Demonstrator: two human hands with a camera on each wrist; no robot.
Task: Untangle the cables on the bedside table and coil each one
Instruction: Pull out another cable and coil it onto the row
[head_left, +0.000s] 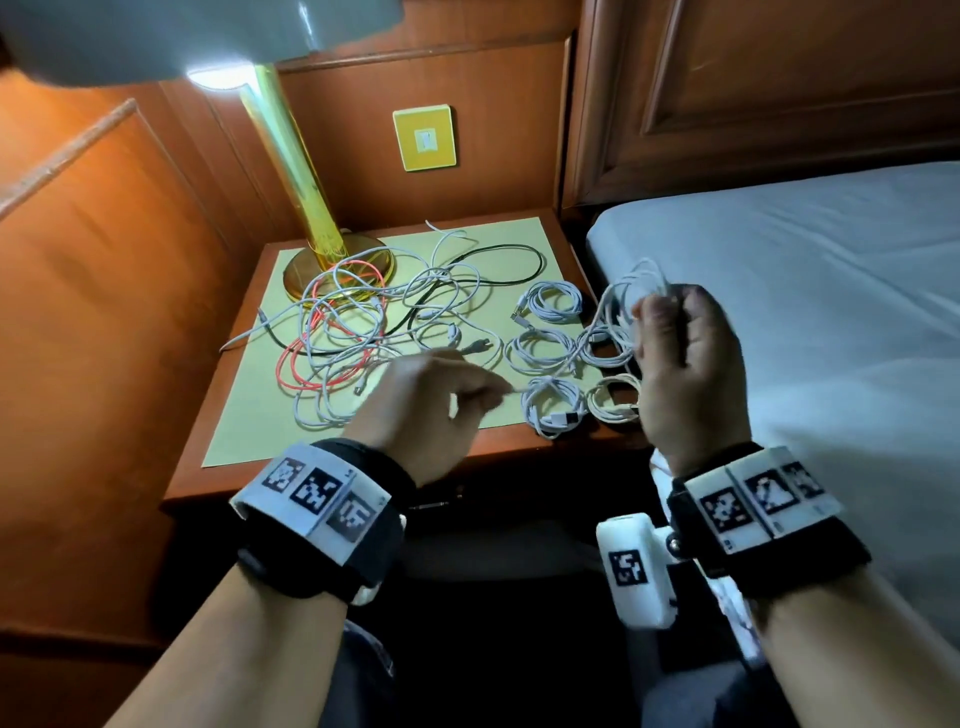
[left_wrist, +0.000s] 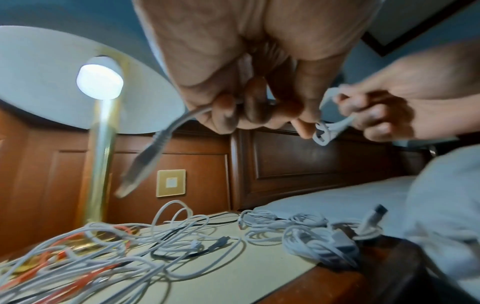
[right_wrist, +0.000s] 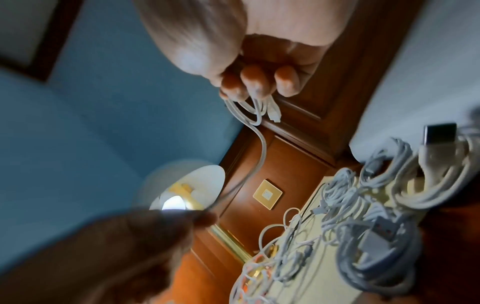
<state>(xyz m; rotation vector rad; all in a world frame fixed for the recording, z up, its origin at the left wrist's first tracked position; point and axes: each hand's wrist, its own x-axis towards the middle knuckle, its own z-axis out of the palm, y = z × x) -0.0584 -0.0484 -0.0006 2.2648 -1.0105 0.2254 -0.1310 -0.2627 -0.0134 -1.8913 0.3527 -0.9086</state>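
On the bedside table lies a tangle of white, orange and black cables. To its right lie several coiled white cables. My right hand is raised over the table's right edge and grips a few loops of a white cable. The same loops hang below its fingertips in the right wrist view. This cable runs down to my left hand, which pinches it near its end. In the left wrist view the plug dangles from my left fingers.
A brass lamp stands at the table's back left, its base under part of the tangle. A yellow wall switch sits behind. The bed with a grey sheet adjoins the table on the right.
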